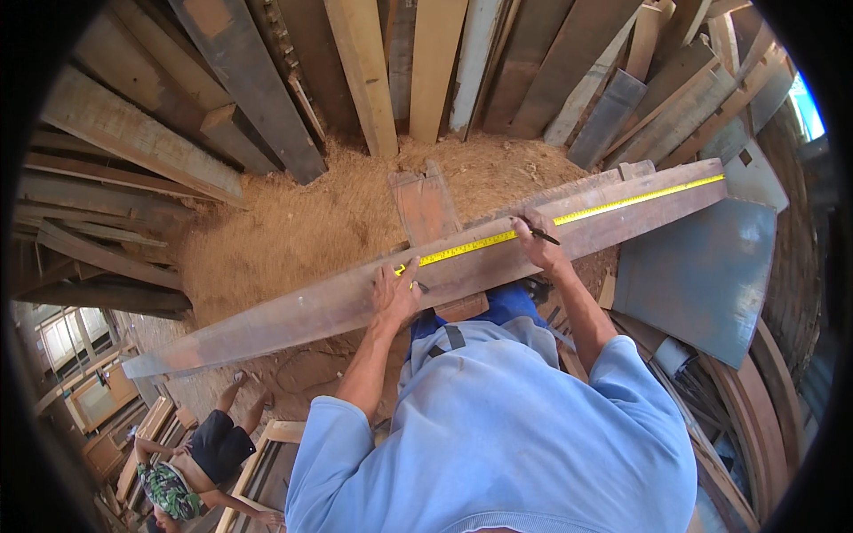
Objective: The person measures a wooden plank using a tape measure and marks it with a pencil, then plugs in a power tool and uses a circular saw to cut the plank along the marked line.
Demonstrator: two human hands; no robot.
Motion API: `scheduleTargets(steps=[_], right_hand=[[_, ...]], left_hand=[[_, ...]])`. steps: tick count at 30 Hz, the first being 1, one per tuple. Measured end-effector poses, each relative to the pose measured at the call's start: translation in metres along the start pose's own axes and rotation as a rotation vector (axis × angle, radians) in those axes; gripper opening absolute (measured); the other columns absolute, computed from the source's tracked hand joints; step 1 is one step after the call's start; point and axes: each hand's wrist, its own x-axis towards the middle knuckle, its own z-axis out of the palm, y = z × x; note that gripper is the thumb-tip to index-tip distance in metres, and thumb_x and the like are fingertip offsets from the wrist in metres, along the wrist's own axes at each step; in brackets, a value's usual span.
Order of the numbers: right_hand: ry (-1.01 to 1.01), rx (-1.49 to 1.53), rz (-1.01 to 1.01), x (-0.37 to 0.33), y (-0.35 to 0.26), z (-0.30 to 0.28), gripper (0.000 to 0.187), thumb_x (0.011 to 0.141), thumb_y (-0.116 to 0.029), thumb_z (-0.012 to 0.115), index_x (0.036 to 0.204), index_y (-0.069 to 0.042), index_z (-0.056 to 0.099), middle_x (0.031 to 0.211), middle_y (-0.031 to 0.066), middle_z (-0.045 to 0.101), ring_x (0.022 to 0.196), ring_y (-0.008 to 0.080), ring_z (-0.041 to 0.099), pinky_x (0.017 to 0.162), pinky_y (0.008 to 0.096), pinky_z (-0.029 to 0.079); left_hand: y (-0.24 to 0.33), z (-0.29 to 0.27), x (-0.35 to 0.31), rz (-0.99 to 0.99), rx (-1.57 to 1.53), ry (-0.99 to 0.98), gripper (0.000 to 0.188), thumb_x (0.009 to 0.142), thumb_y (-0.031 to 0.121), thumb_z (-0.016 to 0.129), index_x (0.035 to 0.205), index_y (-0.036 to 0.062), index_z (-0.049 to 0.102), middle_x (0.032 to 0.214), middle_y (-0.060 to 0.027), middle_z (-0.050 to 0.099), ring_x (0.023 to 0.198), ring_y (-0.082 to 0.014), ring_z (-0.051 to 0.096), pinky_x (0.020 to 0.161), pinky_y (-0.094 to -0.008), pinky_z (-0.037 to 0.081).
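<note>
A long, brown wooden plank (338, 298) runs slantwise in front of me, from the lower left up to the right. Along its right half lies the yellow blade of a tape measure (622, 202), pulled out straight. My left hand (395, 293) grips the tape measure near the plank's middle, fingers on the blade's near end; a small dark part shows under the fingers. Further right, my right hand (538, 240) is closed round a slim black pen (544, 235) and rests on the plank beside the blade. The pen's tip is too small to make out.
Many boards (360, 71) lean in a fan beyond a sawdust heap (275, 240). A reddish wood block (425, 206) lies by the plank's far edge. At right stands a grey-blue panel (697, 275). Another person (218, 449) is at lower left among wooden frames (267, 453).
</note>
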Motion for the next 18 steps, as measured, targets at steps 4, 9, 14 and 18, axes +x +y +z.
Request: scheduleTargets(steps=[4, 9, 14, 18], right_hand=[[-0.102, 0.099, -0.062, 0.004, -0.004, 0.022, 0.027, 0.086, -0.024, 0.061, 0.099, 0.000, 0.065, 0.086, 0.0193, 0.066, 0.082, 0.0342, 0.064, 0.074, 0.0429, 0.050], [-0.225, 0.104, -0.124, 0.012, -0.004, 0.044, 0.023, 0.083, -0.020, 0.062, 0.094, -0.001, 0.066, 0.080, 0.0157, 0.066, 0.076, 0.0291, 0.064, 0.071, 0.0397, 0.050], [-0.188, 0.098, -0.138, 0.010, -0.001, 0.055, 0.018, 0.081, -0.018, 0.062, 0.089, -0.003, 0.066, 0.076, 0.0164, 0.066, 0.070, 0.0292, 0.065, 0.066, 0.0398, 0.051], [-0.215, 0.044, -0.143, 0.009, -0.001, 0.056, 0.016, 0.082, -0.018, 0.062, 0.089, -0.004, 0.066, 0.074, 0.0159, 0.066, 0.067, 0.0287, 0.065, 0.063, 0.0399, 0.051]], left_hand=[[0.004, 0.001, 0.001, -0.018, -0.035, 0.042, 0.059, 0.082, 0.024, 0.064, 0.139, 0.0286, 0.054, 0.122, -0.0185, 0.048, 0.119, -0.0378, 0.044, 0.097, -0.0521, 0.043], [-0.001, 0.008, 0.002, 0.002, 0.004, 0.048, 0.060, 0.081, 0.023, 0.063, 0.140, 0.0291, 0.054, 0.124, -0.0188, 0.048, 0.121, -0.0375, 0.044, 0.098, -0.0533, 0.041], [-0.003, 0.008, 0.004, 0.003, 0.009, 0.048, 0.059, 0.081, 0.022, 0.062, 0.139, 0.0298, 0.055, 0.124, -0.0193, 0.048, 0.122, -0.0395, 0.044, 0.099, -0.0541, 0.041], [-0.002, 0.007, 0.003, 0.013, 0.001, 0.064, 0.058, 0.081, 0.021, 0.062, 0.137, 0.0296, 0.056, 0.124, -0.0198, 0.048, 0.120, -0.0405, 0.045, 0.097, -0.0532, 0.044]])
